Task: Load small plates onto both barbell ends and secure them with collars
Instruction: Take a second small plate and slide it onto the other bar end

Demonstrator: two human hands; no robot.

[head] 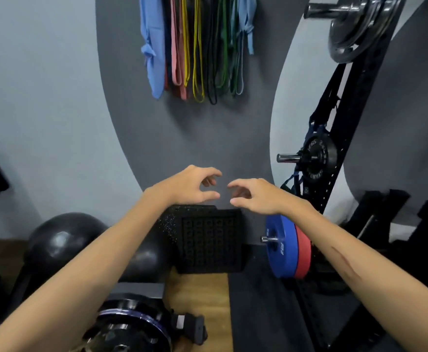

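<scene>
At seven o'clock, well below your fingers, the barbell end [131, 326] carries a small plate with a black collar [190, 326] just beside it on its right; which way its long axis points is unclear. Your left hand [190, 186] and right hand [256, 195] hover mid-air at centre, fingers loosely curled, holding nothing. At three o'clock, a blue plate [281, 247] sits on a peg pointing left.

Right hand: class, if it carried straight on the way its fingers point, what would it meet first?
The right hand points leftward at the left hand, so it would likely meet those fingertips first; depth is unclear.
</scene>
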